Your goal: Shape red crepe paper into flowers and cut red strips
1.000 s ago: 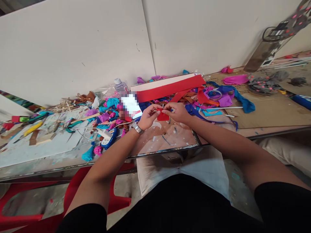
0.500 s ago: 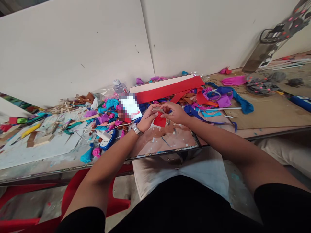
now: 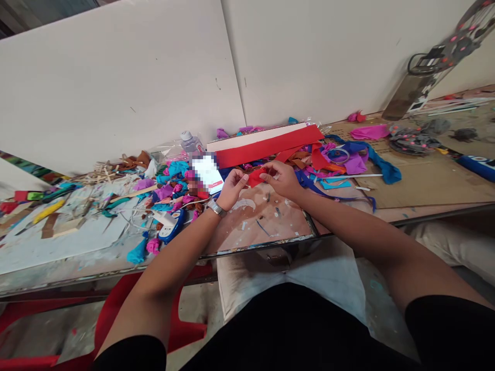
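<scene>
A small piece of red crepe paper (image 3: 256, 178) is stretched between my two hands, just above the table. My right hand (image 3: 283, 179) pinches its right side between thumb and fingers. At its left edge, my left hand (image 3: 231, 189) has thumb and curled fingers closed on the paper; the exact grip is partly hidden. A wristwatch is on the left wrist. Behind the hands lies a long folded band of red crepe paper (image 3: 266, 146). A lit phone (image 3: 215, 185), its screen partly blurred, leans near my left hand.
Crumpled coloured paper pieces (image 3: 164, 191) crowd the left side. A blue-and-white power strip (image 3: 172, 226) sits near the front edge. A clear plastic bottle (image 3: 190, 142) stands by the wall. Cardboard (image 3: 421, 180) covers the right side, with a dark drinking bottle (image 3: 406, 95) behind it.
The red paper has gone from hanging below my fingers to being raised and held sideways between them. My hands have moved slightly apart.
</scene>
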A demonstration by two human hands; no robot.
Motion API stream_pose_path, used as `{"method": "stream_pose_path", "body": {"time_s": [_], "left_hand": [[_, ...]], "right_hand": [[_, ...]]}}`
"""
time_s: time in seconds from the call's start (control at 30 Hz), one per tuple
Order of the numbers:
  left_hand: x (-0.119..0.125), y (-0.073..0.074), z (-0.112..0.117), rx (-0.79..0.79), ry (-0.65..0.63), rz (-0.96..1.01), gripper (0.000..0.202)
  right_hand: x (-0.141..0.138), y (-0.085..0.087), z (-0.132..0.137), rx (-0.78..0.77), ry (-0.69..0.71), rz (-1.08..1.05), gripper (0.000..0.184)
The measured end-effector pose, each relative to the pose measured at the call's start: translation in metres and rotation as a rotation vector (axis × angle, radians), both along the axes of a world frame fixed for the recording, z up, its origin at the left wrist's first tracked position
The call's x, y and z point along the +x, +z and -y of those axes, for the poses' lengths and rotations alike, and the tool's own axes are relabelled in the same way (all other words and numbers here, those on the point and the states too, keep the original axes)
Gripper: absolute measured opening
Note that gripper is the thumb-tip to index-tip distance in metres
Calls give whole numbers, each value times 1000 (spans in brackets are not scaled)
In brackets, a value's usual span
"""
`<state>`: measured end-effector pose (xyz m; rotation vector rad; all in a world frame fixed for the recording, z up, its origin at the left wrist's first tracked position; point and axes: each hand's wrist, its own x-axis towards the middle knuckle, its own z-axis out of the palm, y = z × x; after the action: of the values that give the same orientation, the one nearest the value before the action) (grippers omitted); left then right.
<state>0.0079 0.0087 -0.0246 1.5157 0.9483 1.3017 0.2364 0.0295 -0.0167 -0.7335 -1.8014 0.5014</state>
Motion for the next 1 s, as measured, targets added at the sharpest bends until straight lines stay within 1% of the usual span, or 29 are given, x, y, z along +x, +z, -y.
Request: {"method": "stream_pose_path", "body": {"time_s": [0.07, 0.13, 0.23, 0.3, 0.37, 0.43, 0.6, 0.67, 0.73, 0.83, 0.9, 1.0], "left_hand": [[0, 2, 1, -20, 23, -73, 59], [1, 3, 3, -40, 14, -99, 60], [4, 3, 5, -101, -19, -15, 58], [5, 3, 5, -142, -21, 50, 54], [6, 3, 4, -150, -8, 75, 51], [5, 4, 3, -104, 14, 54, 50], [4, 8, 4, 127, 90, -97, 49], [5, 9, 5, 193, 111, -149, 49], [6, 9, 5, 203, 111, -170, 50], [6, 8, 6, 196, 122, -127, 52], [5, 7, 5, 223, 141, -124, 54], [2, 3, 4, 253, 96, -268, 58]], "right_hand": [[1, 1, 1, -22, -78, -29, 58], [2, 2, 2, -25, -122, -19, 57], [2, 1, 1, 2, -142, 19, 55], [2, 1, 0, 22, -132, 28, 55], [1, 1, 0, 25, -129, 23, 56], [0, 0, 0, 11, -138, 9, 59], [-1, -3, -2, -20, -120, -26, 60], [-1, -5, -3, -23, -108, -31, 60], [-1, -5, -4, -31, -102, -35, 59], [0, -5, -4, -55, -114, -31, 57], [1, -5, -5, -53, -104, 12, 55], [1, -4, -4, -31, -44, 124, 49]]}}
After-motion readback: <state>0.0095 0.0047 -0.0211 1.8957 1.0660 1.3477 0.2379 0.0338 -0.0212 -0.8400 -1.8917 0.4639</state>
